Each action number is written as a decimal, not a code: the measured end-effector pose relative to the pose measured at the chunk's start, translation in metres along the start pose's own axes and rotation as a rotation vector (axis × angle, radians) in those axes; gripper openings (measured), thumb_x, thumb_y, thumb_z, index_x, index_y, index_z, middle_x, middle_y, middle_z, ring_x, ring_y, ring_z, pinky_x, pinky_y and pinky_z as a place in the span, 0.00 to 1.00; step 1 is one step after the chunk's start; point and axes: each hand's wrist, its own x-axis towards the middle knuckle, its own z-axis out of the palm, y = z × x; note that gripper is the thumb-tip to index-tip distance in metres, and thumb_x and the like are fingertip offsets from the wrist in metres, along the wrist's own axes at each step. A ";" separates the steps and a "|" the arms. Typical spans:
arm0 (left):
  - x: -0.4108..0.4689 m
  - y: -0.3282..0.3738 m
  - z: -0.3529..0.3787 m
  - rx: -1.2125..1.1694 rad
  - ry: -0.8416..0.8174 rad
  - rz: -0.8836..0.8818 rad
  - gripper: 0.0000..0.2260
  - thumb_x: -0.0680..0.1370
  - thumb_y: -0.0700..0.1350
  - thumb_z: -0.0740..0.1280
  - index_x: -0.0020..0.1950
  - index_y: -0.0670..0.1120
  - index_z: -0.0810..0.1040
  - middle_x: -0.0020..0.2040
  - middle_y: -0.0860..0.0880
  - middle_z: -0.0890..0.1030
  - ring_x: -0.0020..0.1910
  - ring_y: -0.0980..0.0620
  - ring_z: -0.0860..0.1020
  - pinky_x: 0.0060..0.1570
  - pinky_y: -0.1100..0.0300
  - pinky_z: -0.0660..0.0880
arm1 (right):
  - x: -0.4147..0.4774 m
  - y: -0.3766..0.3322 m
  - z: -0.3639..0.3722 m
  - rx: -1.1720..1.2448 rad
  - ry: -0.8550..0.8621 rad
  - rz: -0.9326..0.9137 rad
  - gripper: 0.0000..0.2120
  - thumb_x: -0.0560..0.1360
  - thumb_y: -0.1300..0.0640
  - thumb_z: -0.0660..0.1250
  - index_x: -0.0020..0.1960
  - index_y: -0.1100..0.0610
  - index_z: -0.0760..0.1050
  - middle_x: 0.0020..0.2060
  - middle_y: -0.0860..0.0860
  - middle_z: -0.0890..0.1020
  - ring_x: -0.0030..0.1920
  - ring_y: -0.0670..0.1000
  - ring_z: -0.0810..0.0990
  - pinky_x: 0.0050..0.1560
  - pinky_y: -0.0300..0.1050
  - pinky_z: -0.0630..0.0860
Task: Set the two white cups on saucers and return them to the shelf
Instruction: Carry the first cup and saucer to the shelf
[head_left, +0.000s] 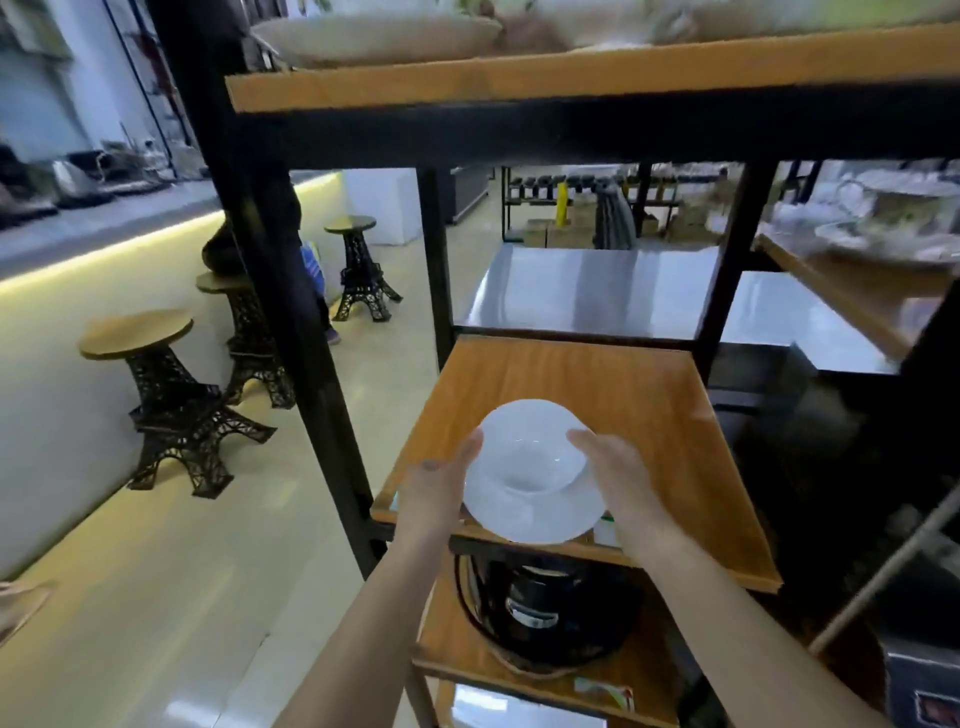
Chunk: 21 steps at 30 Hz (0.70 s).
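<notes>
Where the white cup (530, 457) sits on its saucer (540, 512), lower centre of frame over the wooden shelf (649, 395), left hand (441, 483) and right hand (618, 478) cradle opposite sides, fingers loosely curved; glazed ware probably rigid, slippery, fragile, best supported beneath the saucer's rim.

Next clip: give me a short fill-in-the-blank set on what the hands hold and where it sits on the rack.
1. The left hand and right hand together hold a white cup on a round white ____.
2. The white cup is held over the ____-coloured wooden shelf board.
3. The black round appliance sits on the board ____ that one.

Missing words: saucer; orange; below
</notes>
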 end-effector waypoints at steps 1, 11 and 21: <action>0.016 0.002 0.002 0.031 0.011 0.009 0.28 0.71 0.59 0.69 0.57 0.36 0.77 0.49 0.40 0.82 0.50 0.39 0.81 0.56 0.44 0.76 | 0.012 -0.003 0.006 -0.019 -0.005 -0.001 0.17 0.74 0.47 0.62 0.56 0.59 0.72 0.47 0.54 0.76 0.42 0.50 0.75 0.34 0.42 0.68; 0.128 0.022 0.014 -0.029 0.048 -0.084 0.16 0.71 0.54 0.71 0.34 0.43 0.73 0.32 0.48 0.76 0.31 0.53 0.73 0.26 0.61 0.65 | 0.095 -0.002 0.050 -0.118 0.074 0.073 0.15 0.74 0.44 0.60 0.53 0.54 0.72 0.45 0.52 0.76 0.43 0.50 0.75 0.38 0.43 0.70; 0.176 0.026 0.018 -0.064 0.060 -0.160 0.15 0.72 0.53 0.70 0.46 0.44 0.70 0.37 0.49 0.74 0.35 0.52 0.72 0.32 0.59 0.68 | 0.137 -0.005 0.074 -0.196 0.098 0.102 0.20 0.73 0.43 0.60 0.53 0.58 0.72 0.47 0.55 0.75 0.43 0.51 0.74 0.37 0.43 0.69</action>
